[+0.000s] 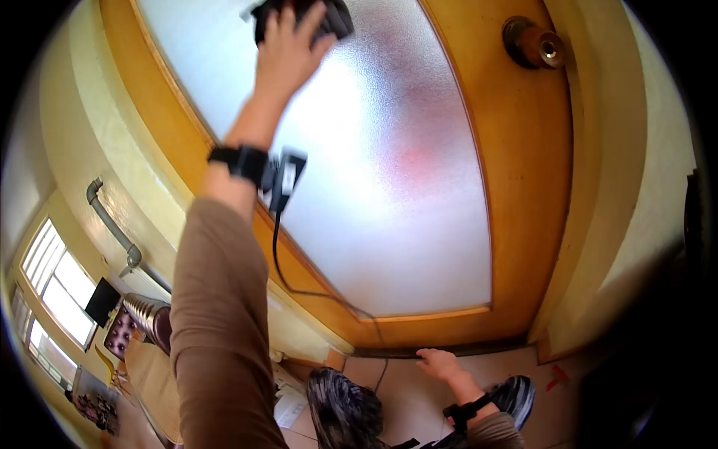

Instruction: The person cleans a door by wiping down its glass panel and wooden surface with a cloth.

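Currently | left hand (289, 58): spread wide on dark cloth (338, 18) | right hand (443, 366): loosely extended

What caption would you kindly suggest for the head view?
Left hand spread on a dark, cloth-like item before frosted door glass, right hand below.

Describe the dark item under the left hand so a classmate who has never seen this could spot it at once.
Find the wooden door, then follow its frosted glass panel up to the picture's top edge. There the left hand spreads over a blurred, dark item. Its very dark colour sets it apart from the pale glass around it.
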### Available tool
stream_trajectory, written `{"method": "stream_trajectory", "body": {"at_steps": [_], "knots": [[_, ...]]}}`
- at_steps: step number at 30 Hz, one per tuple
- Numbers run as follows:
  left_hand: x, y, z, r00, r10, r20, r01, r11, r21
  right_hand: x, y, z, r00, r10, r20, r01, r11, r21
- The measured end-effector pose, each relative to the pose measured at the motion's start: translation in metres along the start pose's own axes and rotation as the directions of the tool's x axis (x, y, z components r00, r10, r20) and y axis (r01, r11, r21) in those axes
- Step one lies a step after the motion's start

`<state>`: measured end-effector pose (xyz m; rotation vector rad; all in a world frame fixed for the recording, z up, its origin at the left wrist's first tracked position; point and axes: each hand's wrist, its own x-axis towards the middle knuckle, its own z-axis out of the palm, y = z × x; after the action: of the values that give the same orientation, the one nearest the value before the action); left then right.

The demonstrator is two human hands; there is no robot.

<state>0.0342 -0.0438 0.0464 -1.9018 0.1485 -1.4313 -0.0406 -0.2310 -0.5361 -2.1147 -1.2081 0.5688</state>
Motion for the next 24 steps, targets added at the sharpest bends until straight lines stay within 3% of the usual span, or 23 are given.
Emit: {"method": "stream_trajectory", "body": {"at_steps": [1, 4, 7, 8, 12, 13, 14, 15, 17, 19, 21, 23, 24], "knots": [[0.025, -0.006, -0.008, 0.990, -0.101, 0.098, 0.102, 0.995, -0.008, -0.001, -0.001, 0.000, 1.000, 0.002, -0.003, -0.002, 1.000, -0.001], [0.053, -0.004, -0.016, 0.966, -0.224, 0.128, 0.222, 0.975, 0.032, -0.002, -0.001, -0.002, 1.000, -0.002, -0.010, 0.002, 1.000, -0.016], [0.022, 0.014, -0.015, 0.984, -0.125, 0.129, 0.130, 0.991, -0.031, -0.007, -0.006, -0.006, 1.000, -0.005, -0.004, 0.005, 1.000, -0.023], [-0.006, 0.021, 0.007, 0.991, 0.021, -0.133, -0.013, 0.998, 0.055, -0.008, -0.009, -0.007, 1.000, 0.002, 0.003, -0.001, 1.000, -0.018], [-0.110, 0.100, -0.018, 0.970, 0.169, 0.176, -0.143, 0.978, -0.152, -0.009, -0.006, 0.002, 0.999, 0.013, 0.043, -0.011, 0.999, -0.048], [-0.137, 0.119, -0.028, 0.922, 0.214, 0.324, -0.118, 0.950, -0.290, -0.009, -0.003, 0.001, 0.999, 0.012, 0.045, -0.010, 0.998, -0.062], [-0.163, 0.134, -0.033, 0.894, 0.299, 0.335, -0.195, 0.931, -0.309, -0.009, -0.002, 0.001, 0.999, 0.013, 0.043, -0.010, 0.997, -0.074], [-0.186, 0.149, -0.040, 0.796, 0.334, 0.505, -0.193, 0.931, -0.311, -0.010, 0.000, 0.000, 0.999, 0.016, 0.040, -0.013, 0.997, -0.074], [-0.219, 0.162, -0.039, 0.701, 0.484, 0.524, -0.382, 0.875, -0.297, -0.008, -0.001, -0.002, 0.994, 0.044, 0.100, -0.032, 0.993, -0.112], [-0.207, 0.159, -0.039, 0.712, 0.502, 0.490, -0.412, 0.865, -0.287, -0.011, -0.001, -0.007, 0.991, 0.062, 0.121, -0.047, 0.991, -0.125], [-0.173, 0.146, -0.036, 0.804, 0.405, 0.435, -0.324, 0.912, -0.251, -0.009, -0.002, -0.008, 0.988, 0.074, 0.135, -0.056, 0.990, -0.131], [-0.110, 0.118, -0.021, 0.924, 0.262, 0.278, -0.218, 0.959, -0.178, -0.009, 0.001, -0.003, 0.986, 0.069, 0.154, -0.049, 0.990, -0.132], [-0.080, 0.099, -0.007, 0.971, 0.214, 0.108, -0.206, 0.975, -0.079, -0.008, 0.000, -0.003, 0.986, 0.070, 0.155, -0.050, 0.990, -0.130]]}}
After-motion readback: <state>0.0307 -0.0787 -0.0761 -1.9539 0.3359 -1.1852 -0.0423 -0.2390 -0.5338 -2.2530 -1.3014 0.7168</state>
